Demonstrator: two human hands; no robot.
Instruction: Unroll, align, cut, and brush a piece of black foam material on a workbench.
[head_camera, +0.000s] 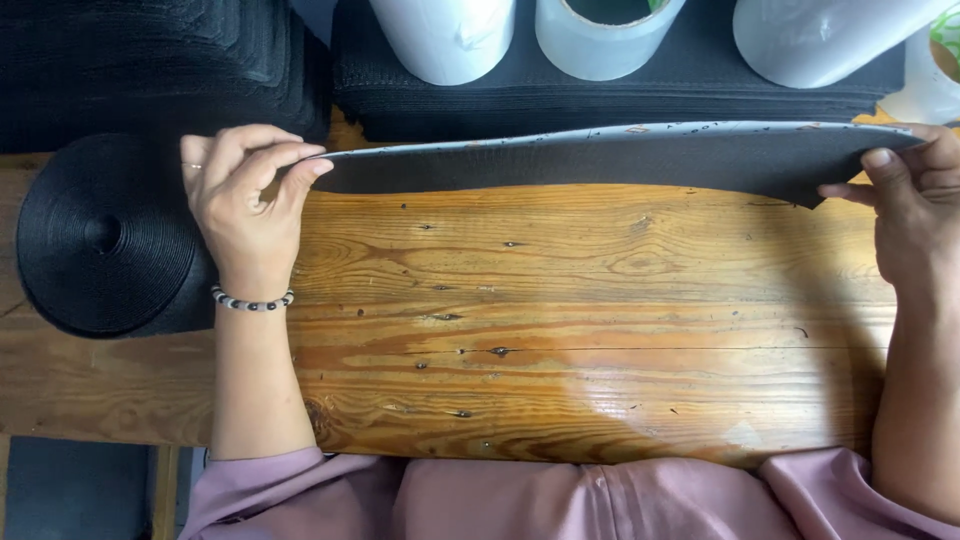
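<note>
A long flat sheet (600, 160), dark grey underneath with a pale patterned top face, is stretched across the far part of the wooden table (560, 330), lifted slightly off it. My left hand (245, 195) pinches the sheet's left end between thumb and fingers. My right hand (915, 205) grips the right end the same way. A beaded bracelet circles my left wrist.
A large black coiled roll (100, 235) lies at the left, beside my left hand. Stacks of black mesh-like material (150, 70) fill the back. White rolls (445, 35) and a clear tape roll (605, 35) stand on the stack behind the sheet.
</note>
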